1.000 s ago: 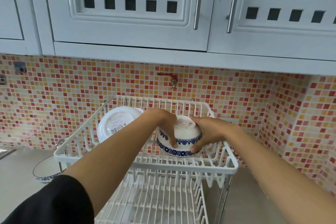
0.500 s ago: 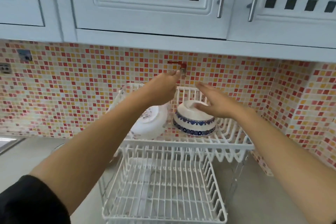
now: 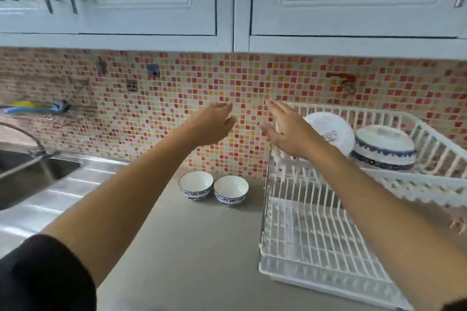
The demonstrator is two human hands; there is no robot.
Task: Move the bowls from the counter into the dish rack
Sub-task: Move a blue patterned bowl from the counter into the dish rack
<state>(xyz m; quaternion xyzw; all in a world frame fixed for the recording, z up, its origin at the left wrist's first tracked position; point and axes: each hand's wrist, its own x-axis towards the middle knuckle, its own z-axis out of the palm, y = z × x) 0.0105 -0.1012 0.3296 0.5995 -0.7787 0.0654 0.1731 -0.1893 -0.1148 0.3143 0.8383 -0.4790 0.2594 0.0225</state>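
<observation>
Hovering above the counter, both hands are empty. Head view, the only one.

Left hand: fingers loosely spread, holding nothing, raised in front of the tile wall, above the two counter bowls. Black sleeve at near left.

Right hand: flat, fingers extended toward the wall, holding nothing, just left of the rack's top tier. The hands are close but not touching.

Two small blue-and-white bowls on the counter, upright, side by side near the wall: left bowl, right bowl. Rims close; cannot tell whether they touch. Both sit just left of the rack.

Rack: white, two tiers, at right. Lower tier holds nothing visible. Upper tier holds a white dish standing on edge, its underside toward the camera, and to its right an upturned bowl with blue trim, base up.

Far left: steel sink with a curved tap; a wire shelf on the wall carries blurred blue and yellow items. A red valve is on the wall above the rack. White cabinets overhead.
</observation>
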